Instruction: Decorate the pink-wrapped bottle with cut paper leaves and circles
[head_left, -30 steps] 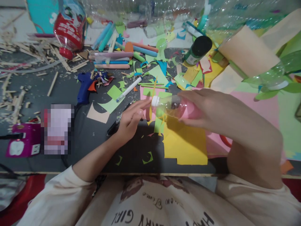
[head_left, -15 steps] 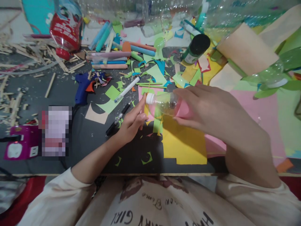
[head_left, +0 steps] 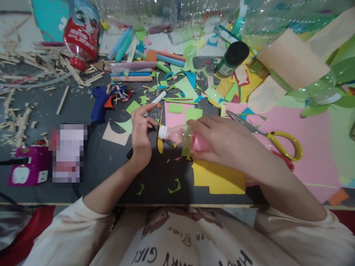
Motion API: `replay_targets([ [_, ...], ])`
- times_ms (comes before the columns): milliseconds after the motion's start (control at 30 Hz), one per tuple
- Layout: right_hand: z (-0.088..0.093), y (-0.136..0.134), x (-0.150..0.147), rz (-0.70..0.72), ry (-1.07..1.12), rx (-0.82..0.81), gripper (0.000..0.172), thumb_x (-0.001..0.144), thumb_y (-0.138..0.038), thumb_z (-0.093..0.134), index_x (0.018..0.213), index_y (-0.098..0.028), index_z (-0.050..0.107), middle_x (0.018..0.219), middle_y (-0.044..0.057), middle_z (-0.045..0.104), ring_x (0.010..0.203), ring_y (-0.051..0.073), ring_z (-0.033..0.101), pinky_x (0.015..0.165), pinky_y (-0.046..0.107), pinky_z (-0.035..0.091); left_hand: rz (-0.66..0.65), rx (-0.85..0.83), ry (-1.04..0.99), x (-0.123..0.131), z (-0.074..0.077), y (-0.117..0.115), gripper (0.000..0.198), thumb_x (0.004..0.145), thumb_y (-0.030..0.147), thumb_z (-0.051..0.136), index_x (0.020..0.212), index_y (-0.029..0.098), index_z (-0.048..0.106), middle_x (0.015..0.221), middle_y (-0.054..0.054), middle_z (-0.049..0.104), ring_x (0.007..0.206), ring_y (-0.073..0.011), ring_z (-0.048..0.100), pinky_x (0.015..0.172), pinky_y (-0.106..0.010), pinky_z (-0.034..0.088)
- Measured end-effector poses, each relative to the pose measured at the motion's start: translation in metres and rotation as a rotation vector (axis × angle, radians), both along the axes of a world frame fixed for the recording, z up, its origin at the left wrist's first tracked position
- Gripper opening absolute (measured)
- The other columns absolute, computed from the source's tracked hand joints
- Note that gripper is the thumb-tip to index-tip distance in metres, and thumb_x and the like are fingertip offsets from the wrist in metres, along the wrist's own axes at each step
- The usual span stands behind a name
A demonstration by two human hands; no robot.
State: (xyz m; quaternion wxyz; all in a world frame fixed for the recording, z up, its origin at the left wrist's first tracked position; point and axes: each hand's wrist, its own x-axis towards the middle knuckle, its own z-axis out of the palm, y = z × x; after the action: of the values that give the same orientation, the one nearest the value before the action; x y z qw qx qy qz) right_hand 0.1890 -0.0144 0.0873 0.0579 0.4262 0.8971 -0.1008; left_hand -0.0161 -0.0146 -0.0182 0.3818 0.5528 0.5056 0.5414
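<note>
My right hand (head_left: 222,136) is wrapped round a small clear plastic bottle (head_left: 177,133), which lies on its side with its white cap (head_left: 163,132) pointing left. Pink paper (head_left: 200,142) shows round the part of the bottle by my fingers. A thin yellow-orange piece (head_left: 160,145) with a wide rounded end stands across the front of the cap; how it is fixed there I cannot tell. Just left of the cap, my left hand (head_left: 142,135) has its fingers curved and apart, with nothing visible in them. A black pen beneath that hand is mostly hidden.
Scissors (head_left: 283,144) with yellow and red handles lie right of my right hand on pink paper. A blue glue gun (head_left: 101,103) rests at left. Markers (head_left: 130,65), paper scraps, a dark-capped bottle (head_left: 234,57) and a red-labelled bottle (head_left: 82,37) are farther back. Yellow paper (head_left: 219,179) lies near the table edge.
My left hand has come off the cap and drawn left, its fingers spreading. My right hand has brought the bottle left and slightly closer to me, uncovering the scissors.
</note>
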Motion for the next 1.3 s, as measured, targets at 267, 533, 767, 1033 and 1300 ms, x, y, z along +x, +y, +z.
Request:
replay_targets([
  [267,-0.018,-0.004,-0.014,-0.006,0.092,-0.103,0.038,0.08,-0.027,0.056,0.116,-0.015,0.059,0.105,0.014,0.071,0.079,0.025,0.065,0.056,0.03,0.03,-0.143,0.093,-0.093,0.005,0.003,0.007,0.059,0.094,0.067,0.017,0.139,0.039,0.042,0.153,0.01,0.04,0.149,-0.0214,0.026,0.124,-0.038,0.022],
  [533,-0.026,-0.005,-0.014,-0.04,0.156,-0.1,0.04,0.077,-0.027,0.057,0.115,-0.014,0.06,0.106,0.015,0.071,0.081,0.025,0.064,0.056,0.029,0.026,-0.176,0.013,-0.059,0.004,0.004,0.007,0.067,0.093,0.069,0.009,0.145,0.036,0.035,0.158,0.006,0.034,0.15,-0.0217,0.023,0.123,-0.038,0.024],
  [767,-0.028,-0.005,-0.015,-0.052,0.173,-0.116,0.04,0.076,-0.027,0.058,0.113,-0.015,0.061,0.103,0.013,0.071,0.08,0.024,0.064,0.055,0.029,0.024,-0.209,0.014,-0.144,0.008,0.01,0.003,0.062,0.094,0.068,0.013,0.139,0.039,0.044,0.154,0.004,0.04,0.15,-0.0217,0.024,0.125,-0.044,0.02],
  [1033,-0.02,-0.006,-0.013,-0.074,0.148,-0.114,0.039,0.078,-0.027,0.056,0.114,-0.016,0.06,0.1,0.012,0.072,0.075,0.023,0.064,0.053,0.029,0.023,-0.188,0.02,-0.144,0.002,0.005,0.008,0.07,0.091,0.071,0.004,0.143,0.038,0.039,0.154,0.005,0.041,0.15,-0.021,0.021,0.123,-0.039,0.023],
  [1300,-0.014,-0.006,-0.008,-0.12,0.128,-0.097,0.043,0.078,-0.03,0.058,0.118,-0.015,0.059,0.104,0.013,0.071,0.073,0.022,0.064,0.055,0.028,0.025,-0.264,0.108,-0.174,0.005,0.002,0.007,0.065,0.093,0.068,0.007,0.141,0.041,0.042,0.153,0.009,0.041,0.148,-0.0195,0.027,0.124,-0.039,0.023],
])
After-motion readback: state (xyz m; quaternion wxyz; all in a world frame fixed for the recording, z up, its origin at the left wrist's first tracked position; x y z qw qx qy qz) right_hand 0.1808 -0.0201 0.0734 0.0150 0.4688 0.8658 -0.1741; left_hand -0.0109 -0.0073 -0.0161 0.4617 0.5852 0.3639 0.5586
